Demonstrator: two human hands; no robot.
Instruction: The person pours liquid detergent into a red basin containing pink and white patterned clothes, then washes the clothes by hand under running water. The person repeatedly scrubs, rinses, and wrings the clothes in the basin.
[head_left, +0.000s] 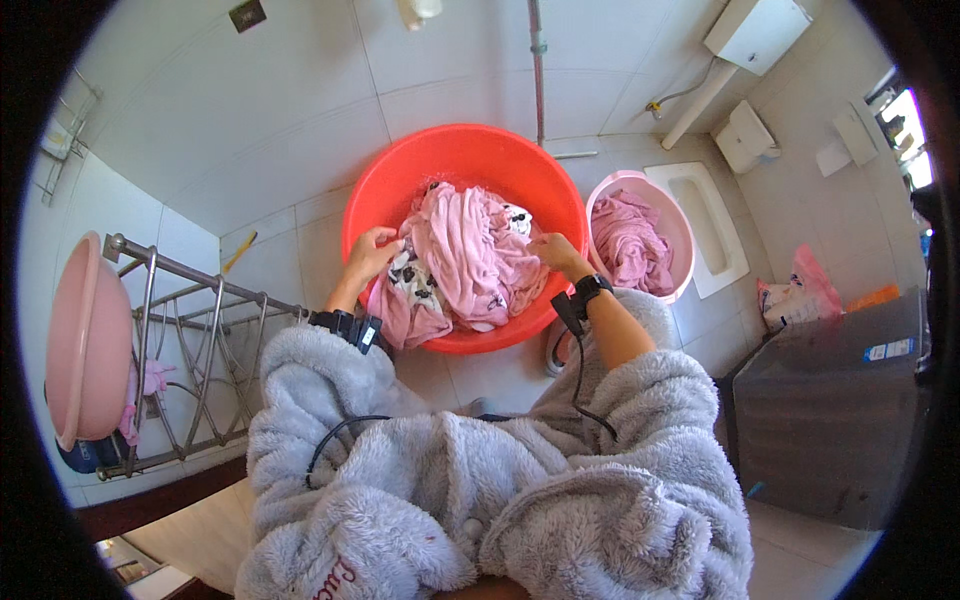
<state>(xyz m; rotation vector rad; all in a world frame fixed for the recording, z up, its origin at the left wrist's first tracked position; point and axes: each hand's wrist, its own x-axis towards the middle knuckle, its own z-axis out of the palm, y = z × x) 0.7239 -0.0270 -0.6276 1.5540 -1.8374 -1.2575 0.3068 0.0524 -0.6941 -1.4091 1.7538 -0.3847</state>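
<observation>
A large red plastic basin (465, 146) stands on the tiled floor in front of me. Heaped inside it is pink fabric (457, 240), with white cloth with black patterns (412, 283) among its folds. At the heap's left edge is my left hand (369, 256), its fingertips at the fabric; whether they pinch it is not clear. My right hand (556, 253) is at the right side of the heap, fingers bent down at the pink cloth, their grip partly hidden. Both wrists wear black straps with devices.
A pink basin (682, 217) holding pink cloth (630, 241) stands right of the red one, beside a squat toilet (705, 217). At left, a metal rack (217, 315) stands near an upright pink basin (90, 337). A dark grey appliance or bin (825, 405) is at right.
</observation>
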